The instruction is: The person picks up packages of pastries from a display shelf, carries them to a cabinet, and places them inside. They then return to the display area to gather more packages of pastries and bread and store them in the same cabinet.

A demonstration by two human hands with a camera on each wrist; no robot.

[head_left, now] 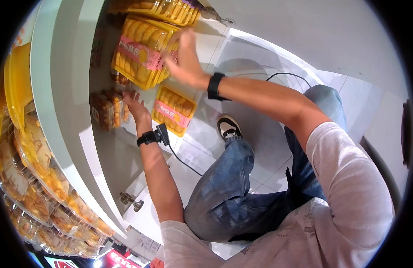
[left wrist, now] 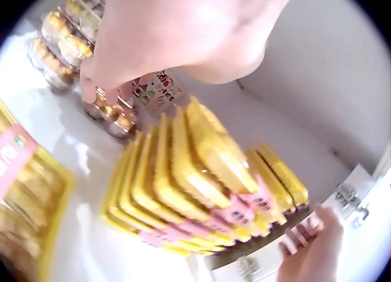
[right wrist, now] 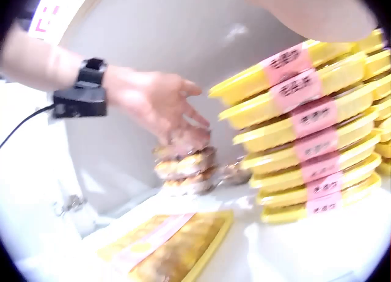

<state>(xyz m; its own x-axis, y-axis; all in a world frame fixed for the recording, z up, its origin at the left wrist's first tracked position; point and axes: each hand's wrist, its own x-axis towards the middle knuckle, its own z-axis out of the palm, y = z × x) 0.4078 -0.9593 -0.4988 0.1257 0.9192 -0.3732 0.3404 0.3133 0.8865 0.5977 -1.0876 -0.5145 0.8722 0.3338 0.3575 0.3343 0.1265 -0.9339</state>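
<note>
A stack of yellow trays with clear lids and pink bands (head_left: 139, 51) (left wrist: 177, 178) (right wrist: 314, 123) stands in a cabinet, its upper trays slightly askew. Beside it, my right hand (head_left: 186, 60) (left wrist: 314, 248) is raised with spread fingers and holds nothing; in the right wrist view only a blurred part shows at the top. My left hand (head_left: 138, 109) (left wrist: 177, 34) (right wrist: 156, 102) reaches over small clear boxes of round pastries (head_left: 109, 109) (left wrist: 113, 114) (right wrist: 186, 169). Its fingers are loosely bent at the top box; whether they touch it is unclear.
A single yellow tray (head_left: 174, 111) (left wrist: 30, 202) (right wrist: 168, 248) lies flat near the stack. More yellow trays (head_left: 168, 10) (left wrist: 281, 172) stand behind it. Metal hinges (head_left: 131, 202) (left wrist: 351, 202) are at the cabinet edge. Packaged food (head_left: 41, 178) fills shelves at left; a cable (head_left: 184, 160) trails from the left wrist.
</note>
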